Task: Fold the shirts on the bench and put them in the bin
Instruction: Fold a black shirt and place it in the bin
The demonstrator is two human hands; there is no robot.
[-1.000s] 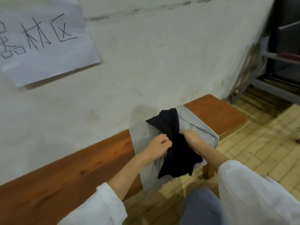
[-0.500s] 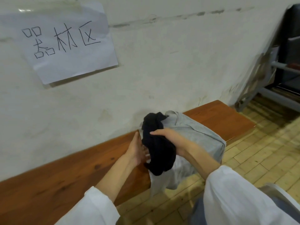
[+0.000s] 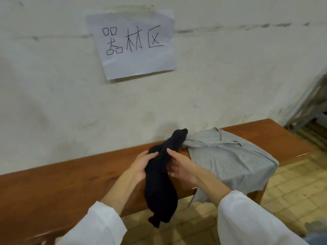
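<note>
Over the near edge of the bench, the left hand and the right hand face each other with a bunched black shirt caught between them. Each thumb lies across the top of the cloth while the fingers curl in under it, so both hands grip the shirt from opposite sides. Its far end rises in a dark twist toward the wall, and its near end droops past the bench's front edge, hanging above the tiled floor. White sleeves cover the upper arms and leave the forearms bare. Just right of the hands a grey shirt lies rumpled across the wooden seat, its near side draped over the front edge and its far left corner touching the black one's tip. On the wall above, a paper sign bears three handwritten characters.
</note>
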